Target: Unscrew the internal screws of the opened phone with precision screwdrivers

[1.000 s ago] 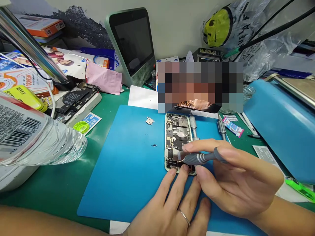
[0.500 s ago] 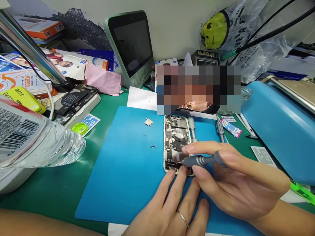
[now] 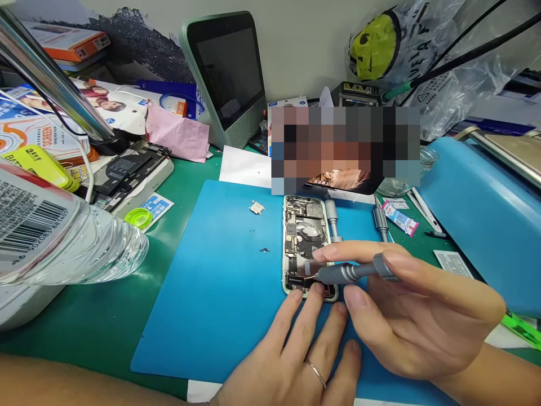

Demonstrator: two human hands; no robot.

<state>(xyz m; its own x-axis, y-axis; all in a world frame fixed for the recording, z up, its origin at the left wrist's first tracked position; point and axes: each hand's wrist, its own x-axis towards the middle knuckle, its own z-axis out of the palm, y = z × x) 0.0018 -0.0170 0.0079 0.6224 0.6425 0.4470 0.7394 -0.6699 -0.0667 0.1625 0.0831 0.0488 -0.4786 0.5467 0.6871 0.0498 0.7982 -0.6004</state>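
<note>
An opened phone (image 3: 310,242) lies on the blue mat (image 3: 211,282), its inner parts exposed. My left hand (image 3: 291,349), wearing a ring, rests with fingers spread, its fingertips at the phone's lower edge. In my right hand (image 3: 422,304) a grey precision screwdriver (image 3: 350,274) is held nearly level. Its tip points left at the phone's lower part, beside a black strip; whether it touches a screw is too small to tell. A small metal plate (image 3: 256,208) and a tiny dark part (image 3: 264,250) lie on the mat left of the phone.
Two more grey screwdrivers (image 3: 332,217) (image 3: 380,221) lie beyond the phone. A clear bottle (image 3: 84,237) stands at the left, near another opened phone (image 3: 127,172). A tablet-like screen (image 3: 228,73) is at the back, and a blue case (image 3: 482,214) at the right.
My right thumb has moved slightly away from the screwdriver's shaft. The screwdriver's tip stays at the phone's lower part. The whole view has shifted a little; my left hand stays in place.
</note>
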